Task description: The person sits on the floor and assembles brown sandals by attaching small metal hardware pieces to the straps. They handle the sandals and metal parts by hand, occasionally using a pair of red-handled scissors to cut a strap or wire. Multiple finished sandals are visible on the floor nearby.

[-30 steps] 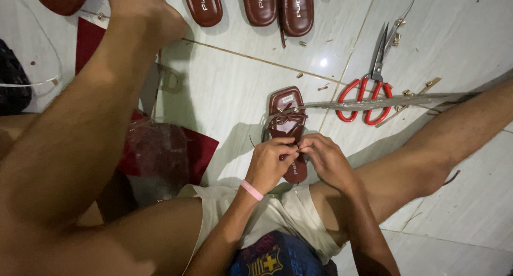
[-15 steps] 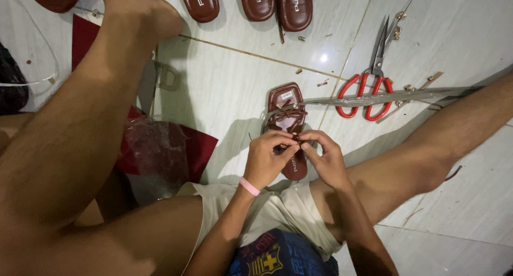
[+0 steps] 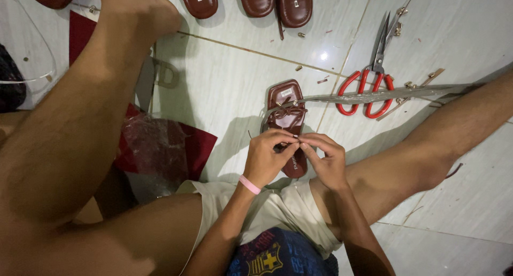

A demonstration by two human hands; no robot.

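The left hand and the right hand are brought together fingertip to fingertip, both pinched shut on something small at the heel half of a glossy brown flat leather sandal; what exactly is nipped there cannot be made out, though it looks like a thin strap end. The sandal is found directly ahead of the hands and partly beneath them, on the pale tiled floor between the person's legs. Its long axis is run straight away from the body, square toe at the far end, heel hidden under the fingers. Neither hand is nearer; both are met over the same spot.

A knotted brown strap bow is seen across the front of the sole, and a long grey strip is stretched from it out to the right. Just beyond that strip, red-handled scissors are laid, blades pointing away. Farther off, more brown sandal soles are lined up along the top edge, well apart from the hands.
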